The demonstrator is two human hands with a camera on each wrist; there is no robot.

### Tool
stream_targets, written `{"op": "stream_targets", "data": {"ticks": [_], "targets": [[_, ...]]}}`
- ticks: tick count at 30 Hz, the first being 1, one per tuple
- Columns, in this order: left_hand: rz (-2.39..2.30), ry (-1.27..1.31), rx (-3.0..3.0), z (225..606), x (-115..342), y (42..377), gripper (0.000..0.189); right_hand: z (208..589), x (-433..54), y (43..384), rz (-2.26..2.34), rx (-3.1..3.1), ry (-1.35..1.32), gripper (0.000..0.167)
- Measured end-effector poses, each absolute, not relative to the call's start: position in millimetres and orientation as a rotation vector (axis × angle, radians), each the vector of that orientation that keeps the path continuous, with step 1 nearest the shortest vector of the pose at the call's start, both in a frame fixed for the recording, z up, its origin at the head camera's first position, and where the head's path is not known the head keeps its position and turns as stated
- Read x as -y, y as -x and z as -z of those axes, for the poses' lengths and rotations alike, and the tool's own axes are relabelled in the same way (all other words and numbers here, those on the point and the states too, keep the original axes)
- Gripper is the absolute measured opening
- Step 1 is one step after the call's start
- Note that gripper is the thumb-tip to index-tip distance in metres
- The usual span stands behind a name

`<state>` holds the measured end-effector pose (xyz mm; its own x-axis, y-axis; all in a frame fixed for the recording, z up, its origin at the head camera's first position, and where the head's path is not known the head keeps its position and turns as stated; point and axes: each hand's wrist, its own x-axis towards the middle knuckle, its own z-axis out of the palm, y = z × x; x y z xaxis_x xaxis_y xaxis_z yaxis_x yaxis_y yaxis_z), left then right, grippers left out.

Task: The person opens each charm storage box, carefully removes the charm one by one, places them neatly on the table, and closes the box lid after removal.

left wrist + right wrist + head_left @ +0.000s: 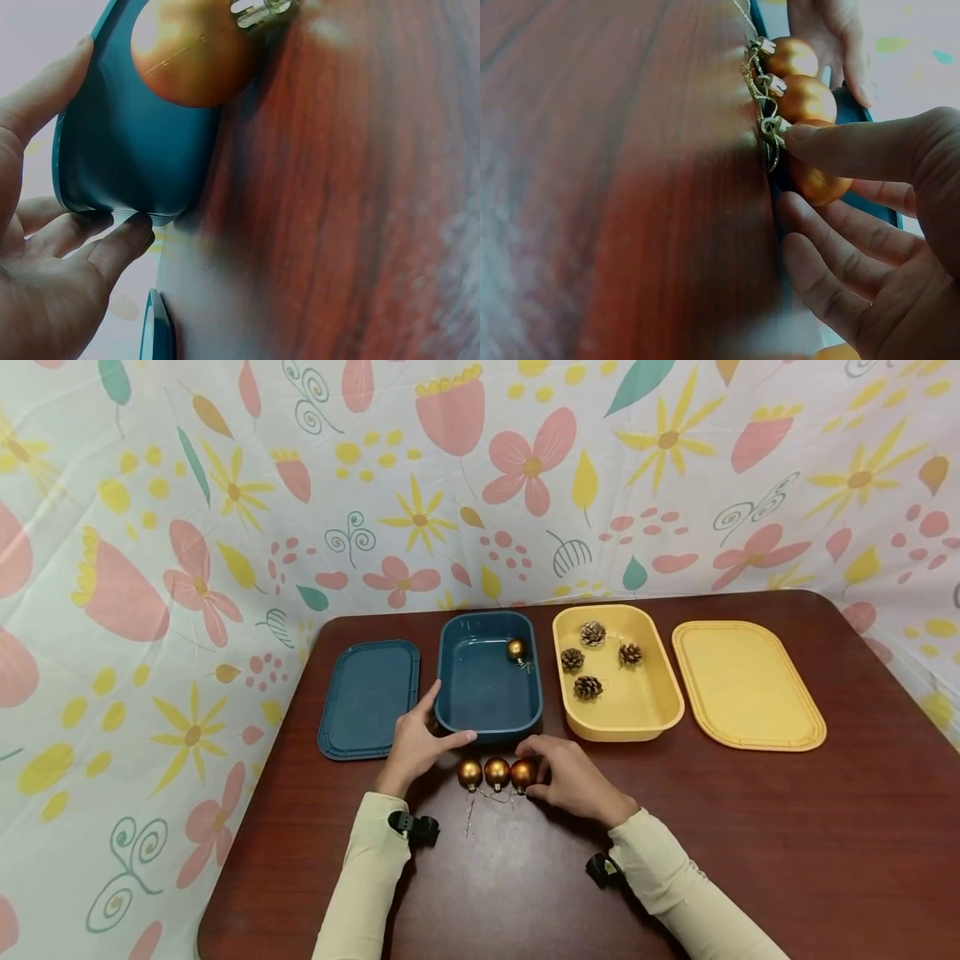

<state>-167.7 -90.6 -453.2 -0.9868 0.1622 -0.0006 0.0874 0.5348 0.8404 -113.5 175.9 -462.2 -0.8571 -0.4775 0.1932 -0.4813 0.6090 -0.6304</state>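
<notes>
My left hand [422, 747] holds the near left corner of a blue plastic container [487, 685], thumb at the front rim and fingers along the left side. Just in front of that container, three gold Christmas baubles stand in a row: a left one [469, 773], a middle one [497, 772] and a right one [522, 774]. My right hand [573, 779] grips the right bauble between thumb and fingers, the thumb by its cap in the right wrist view. Thin gold strings [750, 79] trail from the caps onto the table. Another gold bauble [516, 649] lies inside the blue container.
Right of the blue container stands a yellow container [630, 718] with several pine cones [588, 687] in it. A blue lid [371, 702] lies at the left and a yellow lid [750, 685] at the right. Behind the brown table [750, 835] hangs a flowered cloth [420, 460].
</notes>
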Motion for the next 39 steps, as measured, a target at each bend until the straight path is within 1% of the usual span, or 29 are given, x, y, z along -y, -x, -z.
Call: {"op": "stream_targets", "data": {"ticks": [8,15,23,31,33,39], "targets": [[-1.463,-0.215,-2.683,453.6,90.4,167.8,0.108,457.3,-176.4,113.4,-1.079,2.832,-0.839,0.051],[-1.462,-0.211,-2.687,453.1,90.5,167.4,0.108,443.7,-179.7,112.7,-1.029,2.867,-0.845,0.053],[-1.462,-0.231,-2.693,454.0,91.1,167.4,0.108,428.6,-184.1,117.4,-1.014,2.895,-0.981,0.044],[-1.452,-0.224,-2.696,454.4,91.5,166.8,0.108,402.8,-185.3,127.0,-1.017,2.965,-1.238,0.04],[-1.453,-0.22,-2.7,454.9,91.5,166.8,0.108,393.9,-184.3,131.9,-1.02,2.956,-1.282,0.037],[-1.465,-0.233,-2.698,455.0,91.5,167.4,0.108,369.5,-180.6,154.8,-1.056,2.866,-1.247,0.023]]}}
